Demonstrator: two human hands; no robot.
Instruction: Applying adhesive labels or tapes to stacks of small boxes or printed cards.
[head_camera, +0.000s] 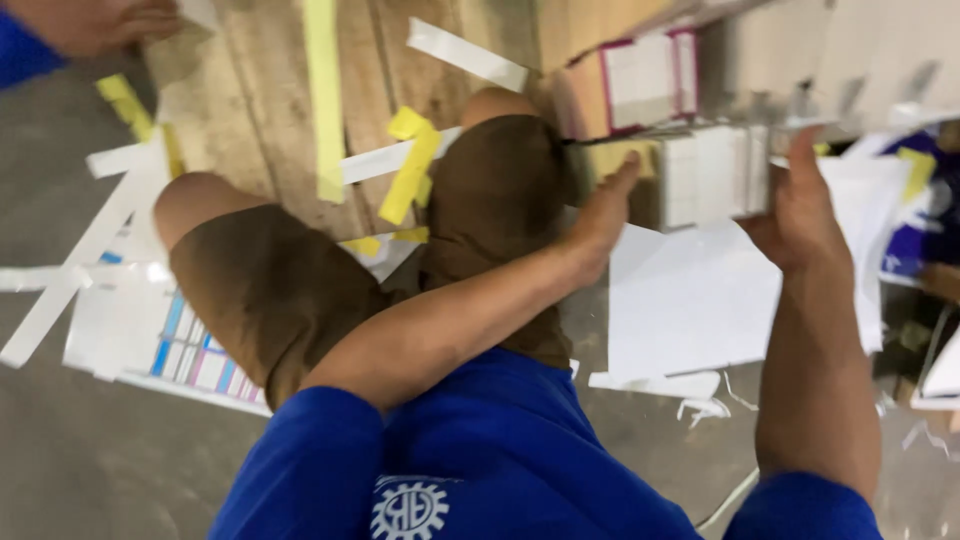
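I sit on the floor in brown shorts and a blue shirt. Between my two hands I hold a stack of flat white cards or folded cartons (705, 172), edge-on and blurred by motion. My left hand (604, 212) presses against the stack's left end. At its right end, my right hand (802, 205) grips it with fingers raised. Under the stack lies a large white sheet (690, 300).
Another bundle with pink-edged cartons (640, 80) stands behind, on a wooden pallet (250, 90). Yellow (412, 165) and white paper strips (90, 250) litter the floor. Printed sheets (190, 355) lie under my left leg. Another person's hand (100, 22) shows at top left.
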